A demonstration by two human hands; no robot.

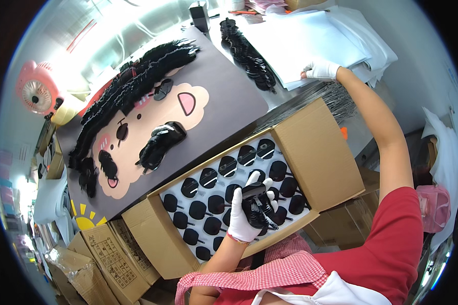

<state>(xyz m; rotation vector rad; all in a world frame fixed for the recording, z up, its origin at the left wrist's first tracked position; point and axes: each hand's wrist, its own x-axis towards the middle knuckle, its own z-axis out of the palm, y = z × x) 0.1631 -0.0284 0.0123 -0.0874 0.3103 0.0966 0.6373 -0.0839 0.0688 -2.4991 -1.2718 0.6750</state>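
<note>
My left hand [243, 223], in a white glove, is closed around a bunch of black sunglasses [257, 206] above an open cardboard box [318, 147]. Beneath it, rows of dark round-lensed sunglasses [213, 225] lie on a white sheet inside the box. My right hand [321, 70], gloved in white with some bare fingertips, reaches to the far right. Its fingers pinch the near edge of a stack of thin white sheets [310, 43].
Long rows of black sunglasses [137, 76] and a smaller pile [163, 145] cover parts of a cartoon-printed grey mat [229, 107]. Another row [247, 53] lies beyond. A pink fan [37, 94] stands at the left; cardboard cartons [117, 259] sit lower left.
</note>
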